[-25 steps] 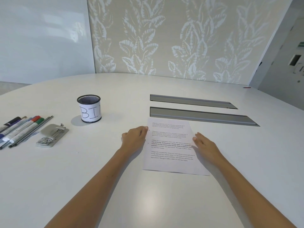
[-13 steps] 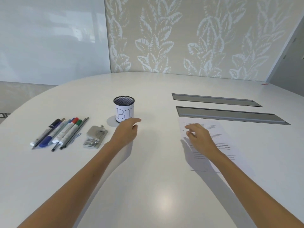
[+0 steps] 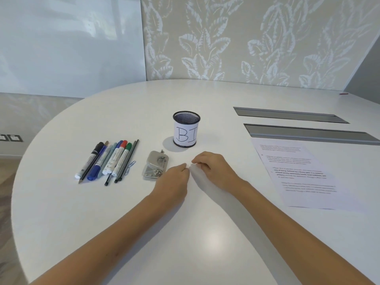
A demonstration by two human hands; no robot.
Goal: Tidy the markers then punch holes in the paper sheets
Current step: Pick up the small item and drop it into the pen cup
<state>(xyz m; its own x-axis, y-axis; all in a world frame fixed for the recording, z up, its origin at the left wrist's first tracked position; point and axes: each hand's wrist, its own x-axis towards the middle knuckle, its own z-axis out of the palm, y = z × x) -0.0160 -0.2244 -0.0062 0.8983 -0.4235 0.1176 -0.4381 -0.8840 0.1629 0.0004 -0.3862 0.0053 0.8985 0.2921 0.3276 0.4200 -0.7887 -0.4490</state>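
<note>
Lying in a loose row at nine o'clock on the table (image 3: 205, 243): markers (image 3: 107, 159), probably light, stiff and smooth, best pinched mid-barrel. Standing at twelve o'clock, seemingly empty: mesh cup (image 3: 186, 129). Hovering between, curled and holding nothing: left hand (image 3: 174, 179) beside hole punch (image 3: 155, 167), right hand (image 3: 213, 167). Resting at three o'clock: paper sheets (image 3: 304, 173).

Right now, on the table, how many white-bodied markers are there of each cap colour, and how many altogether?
black-capped marker: 1
blue-capped marker: 1
red-capped marker: 1
green-capped marker: 1
Total: 4
The other pens and thin sticks lying among them are not counted here.
</note>
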